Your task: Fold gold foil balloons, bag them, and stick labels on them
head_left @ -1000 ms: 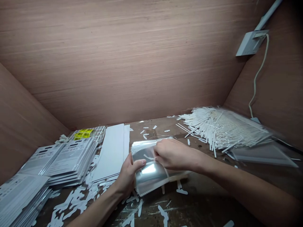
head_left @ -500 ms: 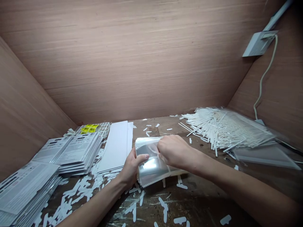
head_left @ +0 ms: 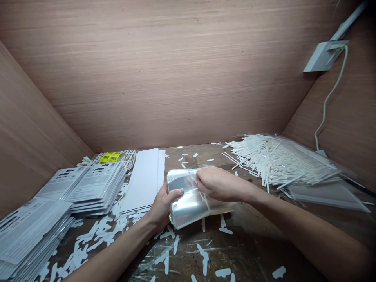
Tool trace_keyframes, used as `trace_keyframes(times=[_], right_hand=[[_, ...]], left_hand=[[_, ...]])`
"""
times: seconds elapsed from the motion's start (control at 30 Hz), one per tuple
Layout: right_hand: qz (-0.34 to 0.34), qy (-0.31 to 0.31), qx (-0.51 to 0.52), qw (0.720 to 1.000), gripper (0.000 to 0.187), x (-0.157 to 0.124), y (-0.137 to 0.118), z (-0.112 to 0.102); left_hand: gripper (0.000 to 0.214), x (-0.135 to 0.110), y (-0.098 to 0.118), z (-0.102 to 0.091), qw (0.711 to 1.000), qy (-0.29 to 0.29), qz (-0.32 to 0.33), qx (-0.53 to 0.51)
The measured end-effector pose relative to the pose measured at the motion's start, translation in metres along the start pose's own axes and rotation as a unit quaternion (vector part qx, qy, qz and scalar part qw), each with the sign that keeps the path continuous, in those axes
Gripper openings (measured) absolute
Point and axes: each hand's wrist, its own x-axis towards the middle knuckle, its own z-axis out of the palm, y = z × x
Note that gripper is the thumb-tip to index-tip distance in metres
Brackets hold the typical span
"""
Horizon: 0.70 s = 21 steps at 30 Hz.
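- Just below the middle of the frame, the stack of clear sleeves [head_left: 188, 205] is held a little above the table [head_left: 252, 250], its far end tipped up.
- The left hand [head_left: 162, 208] comes in from the lower left and is closed on the stack's left edge, with the thumb lying across the top and the fingers underneath.
- The right hand [head_left: 219, 183] reaches in from the lower right. It rests on the upper end of the stack with its fingers curled tight, nipping the topmost film, which wrinkles up beside them.
- Left of the stack, flat white sheets [head_left: 143, 180] lie in a neat pile, close to the left hand.
- Further left sit stacks of printed cards [head_left: 88, 188], and another stack fills the lower left corner.
- A small yellow label [head_left: 110, 157] shows behind those cards.
- White paper scraps [head_left: 96, 235] litter the table along the bottom of the frame.
- At mid right, well apart from the hands, is a heap of white sticks [head_left: 264, 160] on a clear bag [head_left: 326, 192].
- In the upper right corner a grey box [head_left: 323, 56] is fixed to the wall, with a cable [head_left: 329, 98] hanging from it.
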Motion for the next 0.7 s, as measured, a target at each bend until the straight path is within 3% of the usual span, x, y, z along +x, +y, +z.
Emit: trace_keyframes(times=[0.3,0.7], right_hand=[[-0.011,0.002,0.123,0.992,0.025,0.011,0.017,0.004],[0.026,0.094,0.160,0.982,0.027,0.017,0.011,0.016]], left_hand=[[0.057,-0.005,0.006,0.005,1.000,0.001,-0.011,-0.017],[0.057,-0.002,0.005,0.003,0.999,-0.019,0.012,0.025]])
